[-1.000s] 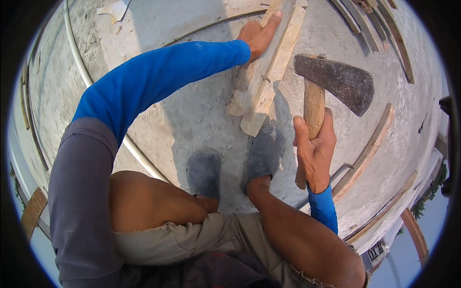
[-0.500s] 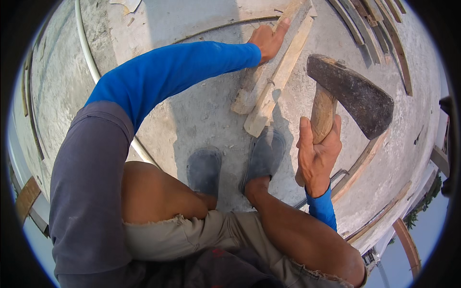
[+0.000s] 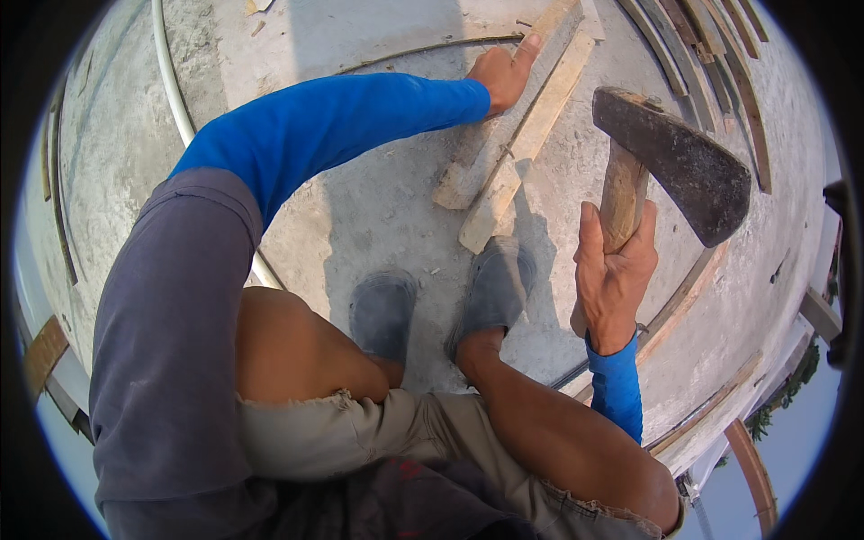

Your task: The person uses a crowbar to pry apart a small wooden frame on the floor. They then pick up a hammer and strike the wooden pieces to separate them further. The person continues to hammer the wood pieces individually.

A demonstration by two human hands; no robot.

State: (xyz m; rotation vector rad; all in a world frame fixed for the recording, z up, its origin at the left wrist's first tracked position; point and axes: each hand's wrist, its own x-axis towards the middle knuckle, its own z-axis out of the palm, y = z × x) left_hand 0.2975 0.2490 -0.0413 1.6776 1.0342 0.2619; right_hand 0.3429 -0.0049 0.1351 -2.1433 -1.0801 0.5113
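Note:
My right hand grips the wooden handle of an axe, raised above the floor. Its dark, worn metal head points up and to the right. Ahead of me, my left hand is closed around a rough board, its thumb stretched along the wood. Close beside that board lies a second, paler board, with what looks like a bent nail sticking out near its lower part. The undersides of both boards are hidden, and so are most of my left fingers.
My shoes stand just short of the boards' near ends on a dusty concrete floor. A white pipe runs along the left. Several wooden strips lie at the far right, and another strip lies beyond my right wrist.
My right hand has shifted slightly up and to the right with the axe. My left hand keeps its place on the board.

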